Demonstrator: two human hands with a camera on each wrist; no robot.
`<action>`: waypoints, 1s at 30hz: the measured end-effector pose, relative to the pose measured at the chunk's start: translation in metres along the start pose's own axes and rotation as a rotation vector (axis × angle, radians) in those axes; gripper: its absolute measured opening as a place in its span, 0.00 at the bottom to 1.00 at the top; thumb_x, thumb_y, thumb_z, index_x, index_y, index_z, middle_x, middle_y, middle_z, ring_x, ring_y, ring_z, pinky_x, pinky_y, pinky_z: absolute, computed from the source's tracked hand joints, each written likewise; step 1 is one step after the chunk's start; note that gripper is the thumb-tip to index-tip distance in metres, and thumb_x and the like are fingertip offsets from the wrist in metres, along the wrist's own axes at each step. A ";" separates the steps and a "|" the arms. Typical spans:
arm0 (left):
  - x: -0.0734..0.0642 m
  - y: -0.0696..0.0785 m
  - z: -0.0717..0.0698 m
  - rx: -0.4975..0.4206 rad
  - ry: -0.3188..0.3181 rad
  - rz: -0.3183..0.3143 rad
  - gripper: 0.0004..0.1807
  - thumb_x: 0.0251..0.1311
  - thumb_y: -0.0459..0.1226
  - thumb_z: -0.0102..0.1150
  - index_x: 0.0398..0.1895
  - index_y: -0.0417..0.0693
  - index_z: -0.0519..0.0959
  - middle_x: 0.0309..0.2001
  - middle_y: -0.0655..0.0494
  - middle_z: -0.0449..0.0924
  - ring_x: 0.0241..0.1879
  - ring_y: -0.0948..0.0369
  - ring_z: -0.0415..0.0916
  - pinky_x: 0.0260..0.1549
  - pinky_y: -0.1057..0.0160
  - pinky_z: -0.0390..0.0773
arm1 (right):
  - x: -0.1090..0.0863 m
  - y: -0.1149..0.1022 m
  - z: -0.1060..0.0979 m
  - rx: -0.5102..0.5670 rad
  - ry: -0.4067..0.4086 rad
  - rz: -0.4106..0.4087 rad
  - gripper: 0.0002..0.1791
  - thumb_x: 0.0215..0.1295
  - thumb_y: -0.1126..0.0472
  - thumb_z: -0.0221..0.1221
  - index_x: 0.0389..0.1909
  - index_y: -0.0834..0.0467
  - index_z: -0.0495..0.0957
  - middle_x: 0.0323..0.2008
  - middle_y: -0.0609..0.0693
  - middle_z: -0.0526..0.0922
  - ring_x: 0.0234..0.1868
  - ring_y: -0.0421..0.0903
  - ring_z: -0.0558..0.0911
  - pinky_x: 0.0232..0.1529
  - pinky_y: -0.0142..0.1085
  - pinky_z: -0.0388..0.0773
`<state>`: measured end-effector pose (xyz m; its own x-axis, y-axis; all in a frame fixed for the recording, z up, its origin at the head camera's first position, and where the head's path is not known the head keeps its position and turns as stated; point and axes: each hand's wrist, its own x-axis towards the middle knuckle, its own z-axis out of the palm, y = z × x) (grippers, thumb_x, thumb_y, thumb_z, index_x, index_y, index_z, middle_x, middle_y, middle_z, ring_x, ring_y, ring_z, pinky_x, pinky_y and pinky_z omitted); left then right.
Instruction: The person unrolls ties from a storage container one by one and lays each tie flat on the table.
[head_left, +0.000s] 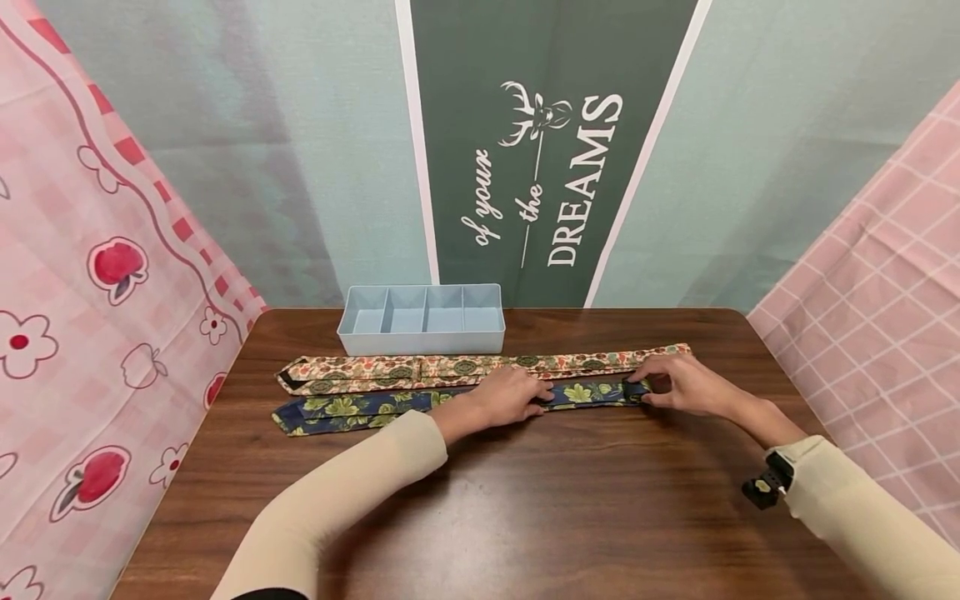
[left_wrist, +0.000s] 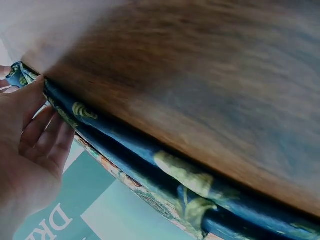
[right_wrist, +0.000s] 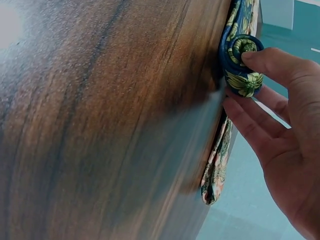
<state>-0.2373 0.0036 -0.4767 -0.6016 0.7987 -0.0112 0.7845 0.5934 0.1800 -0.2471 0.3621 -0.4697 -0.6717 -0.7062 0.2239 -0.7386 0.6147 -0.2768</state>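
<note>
A dark blue necktie [head_left: 352,406] with yellow-green flowers lies lengthwise across the table, its wide pointed end at the left. Its right end is wound into a small roll [right_wrist: 245,65], which my right hand [head_left: 684,383] grips between thumb and fingers. Partway along the same tie, my left hand [head_left: 510,394] holds the narrow part, thumb at the near edge and fingers across from it. The left hand hides part of the strip in the head view. Just behind lies a second necktie [head_left: 457,367], cream with red and green patterning, stretched out flat.
A light blue tray [head_left: 420,343] with several compartments stands at the back of the wooden table [head_left: 570,508]. Behind the table hangs a green and teal curtain [head_left: 480,50] with white lettering. Pink patterned cloths [head_left: 105,275] hang at both sides.
</note>
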 end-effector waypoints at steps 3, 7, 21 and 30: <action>0.003 0.004 -0.001 0.023 0.005 0.000 0.19 0.75 0.46 0.64 0.66 0.59 0.84 0.69 0.63 0.79 0.58 0.59 0.85 0.51 0.59 0.85 | 0.001 0.000 0.001 0.001 -0.004 0.031 0.18 0.52 0.64 0.80 0.44 0.52 0.90 0.42 0.44 0.89 0.33 0.33 0.80 0.33 0.35 0.75; 0.009 0.010 -0.001 0.030 0.024 0.022 0.20 0.76 0.46 0.62 0.68 0.59 0.82 0.71 0.66 0.76 0.57 0.60 0.85 0.44 0.60 0.86 | 0.004 -0.002 0.003 0.007 -0.002 0.061 0.17 0.51 0.56 0.82 0.42 0.51 0.90 0.41 0.44 0.89 0.35 0.33 0.83 0.34 0.35 0.81; 0.037 0.023 0.005 -0.003 0.012 0.077 0.20 0.77 0.44 0.61 0.69 0.62 0.82 0.71 0.65 0.76 0.57 0.63 0.85 0.53 0.63 0.84 | 0.011 -0.004 0.010 0.088 -0.012 0.103 0.17 0.49 0.57 0.84 0.36 0.50 0.86 0.36 0.41 0.88 0.31 0.32 0.79 0.30 0.31 0.75; 0.038 0.024 0.009 -0.003 -0.020 0.074 0.19 0.77 0.43 0.60 0.68 0.63 0.82 0.71 0.64 0.76 0.64 0.65 0.80 0.57 0.63 0.82 | 0.011 -0.004 0.007 0.050 -0.041 0.083 0.20 0.52 0.62 0.82 0.47 0.56 0.88 0.45 0.48 0.89 0.40 0.40 0.85 0.35 0.36 0.83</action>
<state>-0.2401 0.0493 -0.4819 -0.5387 0.8424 -0.0169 0.8265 0.5322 0.1836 -0.2510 0.3488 -0.4728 -0.7266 -0.6681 0.1605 -0.6762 0.6539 -0.3394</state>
